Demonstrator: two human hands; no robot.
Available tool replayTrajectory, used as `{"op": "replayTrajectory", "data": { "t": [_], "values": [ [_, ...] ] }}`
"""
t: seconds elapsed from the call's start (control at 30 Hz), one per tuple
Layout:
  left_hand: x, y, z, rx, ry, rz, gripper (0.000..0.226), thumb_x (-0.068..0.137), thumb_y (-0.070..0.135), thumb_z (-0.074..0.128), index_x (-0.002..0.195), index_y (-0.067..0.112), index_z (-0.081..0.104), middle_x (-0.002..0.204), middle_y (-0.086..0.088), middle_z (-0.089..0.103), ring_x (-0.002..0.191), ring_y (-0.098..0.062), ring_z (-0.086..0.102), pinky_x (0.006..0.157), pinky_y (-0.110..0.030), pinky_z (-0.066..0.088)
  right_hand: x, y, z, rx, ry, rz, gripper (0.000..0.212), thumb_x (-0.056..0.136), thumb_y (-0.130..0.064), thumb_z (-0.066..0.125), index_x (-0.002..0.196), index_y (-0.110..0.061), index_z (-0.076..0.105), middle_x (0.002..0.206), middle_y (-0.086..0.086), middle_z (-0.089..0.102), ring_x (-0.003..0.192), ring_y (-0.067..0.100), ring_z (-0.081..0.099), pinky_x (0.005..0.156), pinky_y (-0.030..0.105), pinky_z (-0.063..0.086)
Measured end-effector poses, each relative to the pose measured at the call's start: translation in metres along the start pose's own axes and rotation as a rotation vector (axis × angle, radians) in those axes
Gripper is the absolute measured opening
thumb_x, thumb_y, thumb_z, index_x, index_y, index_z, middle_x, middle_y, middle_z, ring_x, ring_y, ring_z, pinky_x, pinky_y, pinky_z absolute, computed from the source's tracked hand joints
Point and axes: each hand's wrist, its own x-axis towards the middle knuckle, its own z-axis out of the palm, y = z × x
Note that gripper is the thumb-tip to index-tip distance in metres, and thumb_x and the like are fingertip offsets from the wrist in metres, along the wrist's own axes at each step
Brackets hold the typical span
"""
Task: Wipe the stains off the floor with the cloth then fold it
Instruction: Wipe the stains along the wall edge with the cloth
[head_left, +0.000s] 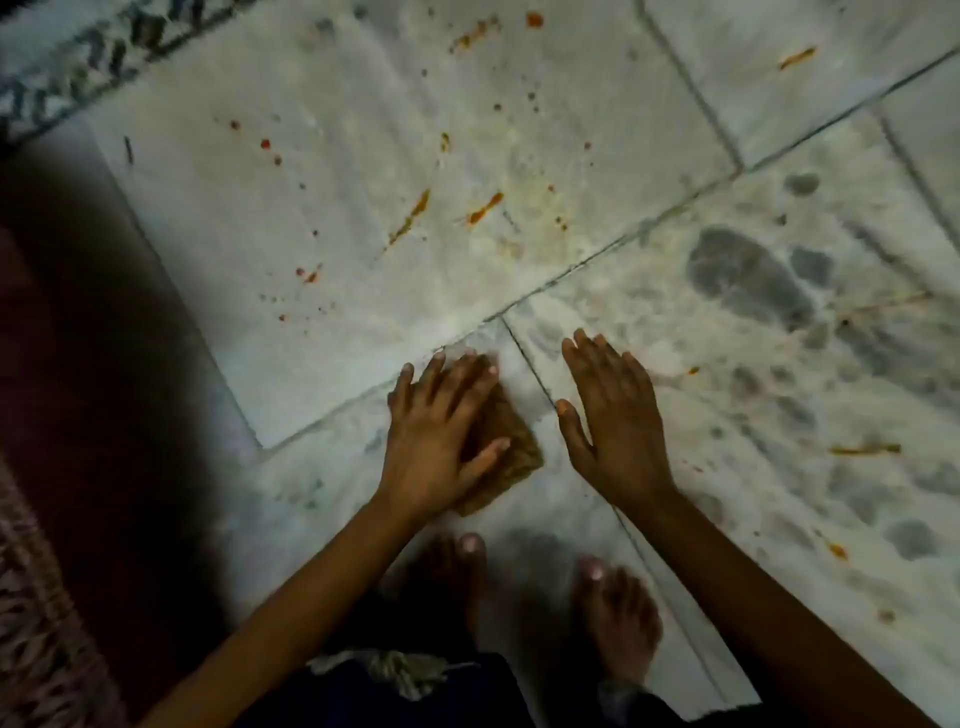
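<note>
A small brown cloth (511, 447) lies bunched on the pale marble floor (363, 291). My left hand (441, 431) presses flat on it with spread, straight fingers, hiding most of it. My right hand (613, 415) is just to the right of the cloth, palm down and fingers straight, on or just above the floor and apart from the cloth. Orange and red stains (483, 208) are spattered over the tile beyond my hands, and a few more streaks (865, 449) lie to the right.
My bare feet (618, 618) stand just below the hands. A dark red rug (78, 415) runs along the left side, and a patterned mat edge (78, 67) lies at the top left. Dark grey blotches (748, 275) mark the right tile.
</note>
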Motion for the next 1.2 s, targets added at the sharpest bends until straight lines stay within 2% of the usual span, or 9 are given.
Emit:
{"op": "replayTrajectory", "data": {
  "t": [0.23, 0.37, 0.47, 0.57, 0.7, 0.8, 0.97, 1.1, 1.2],
  "values": [
    [-0.002, -0.002, 0.025, 0.056, -0.017, 0.009, 0.088, 0.070, 0.085, 0.032, 0.145, 0.043, 0.017, 0.159, -0.005, 0.005, 0.143, -0.035, 0.002, 0.111, -0.059, -0.001, 0.011, 0.018, 0.020, -0.009, 0.054, -0.058, 0.054, 0.093, -0.029, 0.038, 0.142, -0.008, 0.035, 0.148, 0.012, 0.037, 0.138, 0.023, 0.030, 0.114, 0.037, 0.017],
    [0.000, -0.004, 0.026, 0.162, -0.015, 0.065, 0.082, 0.068, 0.081, 0.038, 0.141, 0.046, 0.026, 0.156, -0.014, 0.017, 0.137, -0.043, 0.024, 0.101, -0.065, 0.022, 0.015, 0.026, 0.007, -0.155, 0.029, -0.271, 0.054, 0.092, -0.030, 0.040, 0.142, -0.009, 0.035, 0.147, 0.012, 0.039, 0.137, 0.022, 0.030, 0.113, 0.038, 0.019],
    [0.001, -0.005, 0.024, 0.142, -0.032, 0.051, 0.072, 0.068, 0.073, 0.042, 0.134, 0.043, 0.039, 0.152, -0.014, 0.029, 0.126, -0.042, 0.040, 0.091, -0.059, 0.034, 0.015, 0.026, 0.001, -0.182, -0.002, -0.288, 0.055, 0.092, -0.031, 0.039, 0.143, -0.011, 0.034, 0.147, 0.011, 0.039, 0.137, 0.022, 0.032, 0.114, 0.038, 0.017],
    [0.004, -0.001, 0.015, 0.061, -0.072, 0.015, 0.073, 0.066, 0.067, 0.040, 0.130, 0.035, 0.051, 0.152, -0.008, 0.029, 0.124, -0.037, 0.040, 0.092, -0.048, 0.032, 0.017, 0.023, -0.004, -0.209, -0.016, -0.287, 0.055, 0.092, -0.032, 0.037, 0.143, -0.011, 0.034, 0.146, 0.012, 0.041, 0.135, 0.024, 0.037, 0.113, 0.038, 0.019],
    [0.013, -0.002, 0.002, -0.008, -0.081, -0.009, 0.075, 0.064, 0.060, 0.048, 0.132, 0.030, 0.051, 0.153, 0.000, 0.029, 0.126, -0.029, 0.041, 0.094, -0.036, 0.035, 0.027, 0.016, -0.002, -0.181, 0.001, -0.267, 0.055, 0.092, -0.033, 0.036, 0.141, -0.009, 0.039, 0.144, 0.013, 0.043, 0.134, 0.026, 0.040, 0.111, 0.038, 0.020],
    [0.013, -0.017, -0.016, -0.099, -0.007, -0.071, 0.076, 0.062, 0.061, 0.046, 0.131, 0.030, 0.053, 0.150, 0.004, 0.035, 0.127, -0.023, 0.043, 0.094, -0.030, 0.039, 0.040, 0.006, 0.003, -0.178, -0.004, -0.274, 0.056, 0.091, -0.034, 0.035, 0.140, -0.007, 0.039, 0.142, 0.014, 0.045, 0.132, 0.027, 0.043, 0.110, 0.038, 0.019],
    [0.003, -0.064, -0.062, -0.148, 0.160, -0.239, 0.075, 0.059, 0.061, 0.041, 0.124, 0.028, 0.059, 0.146, 0.006, 0.041, 0.123, -0.022, 0.048, 0.092, -0.032, 0.042, 0.068, -0.020, 0.012, -0.177, -0.030, -0.313, 0.059, 0.093, -0.040, 0.030, 0.140, -0.007, 0.039, 0.143, 0.016, 0.044, 0.131, 0.031, 0.043, 0.110, 0.037, 0.014],
    [0.008, -0.102, -0.094, -0.175, 0.258, -0.373, 0.081, 0.056, 0.063, 0.041, 0.125, 0.023, 0.059, 0.143, 0.001, 0.044, 0.121, -0.024, 0.049, 0.093, -0.033, 0.042, 0.089, -0.037, 0.015, -0.164, -0.087, -0.298, 0.066, 0.098, -0.048, 0.012, 0.139, -0.005, 0.040, 0.142, 0.018, 0.045, 0.130, 0.031, 0.044, 0.111, 0.030, 0.007],
    [0.023, -0.128, -0.094, -0.205, 0.304, -0.452, 0.075, 0.060, 0.059, 0.046, 0.124, 0.023, 0.059, 0.141, -0.002, 0.046, 0.119, -0.028, 0.050, 0.094, -0.036, 0.042, 0.100, -0.042, 0.026, -0.204, -0.114, -0.294, 0.061, 0.095, -0.044, 0.026, 0.136, -0.004, 0.045, 0.139, 0.018, 0.048, 0.126, 0.032, 0.049, 0.108, 0.034, 0.017]
  ]
}}
